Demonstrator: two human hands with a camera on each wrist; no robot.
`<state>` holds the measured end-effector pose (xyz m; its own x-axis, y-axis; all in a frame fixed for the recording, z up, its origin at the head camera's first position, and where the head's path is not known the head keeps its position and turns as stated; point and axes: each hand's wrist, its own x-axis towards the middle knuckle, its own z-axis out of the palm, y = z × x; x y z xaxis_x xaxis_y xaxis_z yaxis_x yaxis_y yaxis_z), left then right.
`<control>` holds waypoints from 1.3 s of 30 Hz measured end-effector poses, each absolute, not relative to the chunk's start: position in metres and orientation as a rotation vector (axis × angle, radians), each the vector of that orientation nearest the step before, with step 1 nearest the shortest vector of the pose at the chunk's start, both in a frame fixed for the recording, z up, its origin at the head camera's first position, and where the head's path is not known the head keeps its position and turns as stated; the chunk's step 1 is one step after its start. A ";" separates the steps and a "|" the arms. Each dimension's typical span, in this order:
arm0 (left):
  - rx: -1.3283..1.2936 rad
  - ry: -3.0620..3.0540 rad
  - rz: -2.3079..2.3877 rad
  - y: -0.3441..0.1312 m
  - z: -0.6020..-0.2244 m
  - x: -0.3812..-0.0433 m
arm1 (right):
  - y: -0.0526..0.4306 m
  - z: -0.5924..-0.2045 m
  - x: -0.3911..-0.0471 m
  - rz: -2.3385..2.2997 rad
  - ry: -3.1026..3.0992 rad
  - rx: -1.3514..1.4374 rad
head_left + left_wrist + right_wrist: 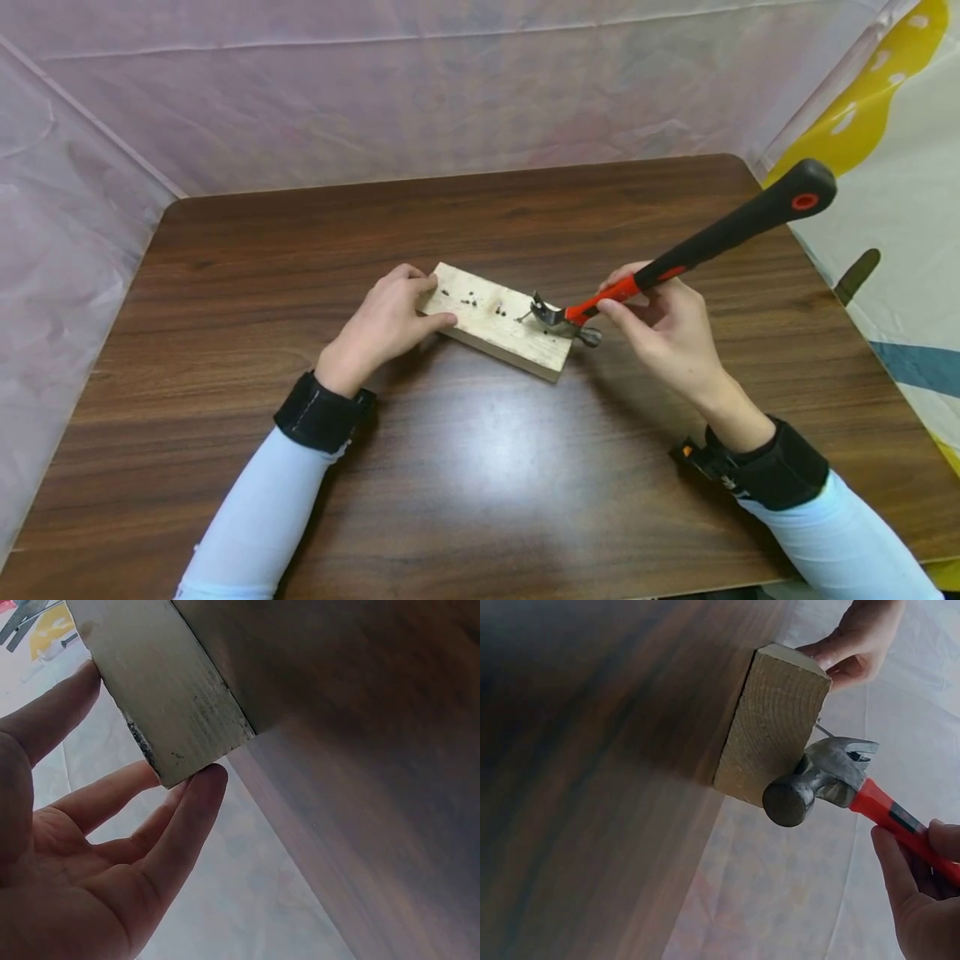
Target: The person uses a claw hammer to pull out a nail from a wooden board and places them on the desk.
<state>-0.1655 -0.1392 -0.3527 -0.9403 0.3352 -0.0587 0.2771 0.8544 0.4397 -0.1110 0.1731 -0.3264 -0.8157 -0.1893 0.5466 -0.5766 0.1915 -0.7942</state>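
A pale wooden block (483,312) lies at a slant on the table, its top marked by several dark holes or nail spots. My left hand (386,321) grips the block's left end, thumb on the near side and fingers at the far side and end. With my right hand (675,337) I pinch the red lower handle of a claw hammer (738,218), close to its head. The claw is at the block's right part, beside a thin nail (824,730) that sticks out of the wood. The hammer's round face (786,802) points off the block's right end, and its black grip slopes up to the right.
The brown wooden table (247,275) stretches around the block on all sides. Pale sheeting (450,100) hangs behind the table's far edge, and a patterned cloth (907,275) with yellow shapes is on the right. Both wrists wear black bands (318,412).
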 end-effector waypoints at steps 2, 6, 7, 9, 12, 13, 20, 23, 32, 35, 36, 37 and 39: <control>0.477 2.891 0.658 -0.139 -0.352 -0.165 | 0.173 -0.325 -0.112 1.660 -2.149 0.726; 0.468 2.892 0.653 -0.139 -0.352 -0.165 | 0.172 -0.321 -0.114 1.646 -2.154 0.732; 0.469 2.892 0.654 -0.139 -0.352 -0.165 | 0.172 -0.320 -0.115 1.641 -2.154 0.731; 0.470 2.891 0.654 -0.138 -0.352 -0.165 | 0.172 -0.318 -0.116 1.633 -2.152 0.729; 0.471 2.889 0.648 -0.138 -0.353 -0.166 | 0.173 -0.315 -0.116 1.630 -2.146 0.727; 0.472 2.890 0.640 -0.138 -0.353 -0.166 | 0.173 -0.315 -0.117 1.629 -2.145 0.729; 0.538 2.925 0.638 -0.138 -0.351 -0.167 | 0.171 -0.312 -0.117 1.634 -2.139 0.741; 0.603 2.972 0.725 -0.137 -0.349 -0.166 | 0.169 -0.310 -0.118 1.624 -2.144 0.749; 0.952 3.021 1.140 -0.126 -0.345 -0.162 | 0.163 -0.305 -0.119 1.637 -2.129 0.784; 1.120 2.978 1.272 -0.121 -0.344 -0.161 | 0.160 -0.302 -0.120 1.649 -2.120 0.804; 1.174 2.961 1.309 -0.120 -0.343 -0.161 | 0.159 -0.301 -0.120 1.647 -2.119 0.809; 1.225 2.942 1.344 -0.118 -0.343 -0.160 | 0.158 -0.301 -0.119 1.645 -2.119 0.813; 1.331 2.894 1.409 -0.115 -0.342 -0.160 | 0.156 -0.299 -0.119 1.653 -2.115 0.817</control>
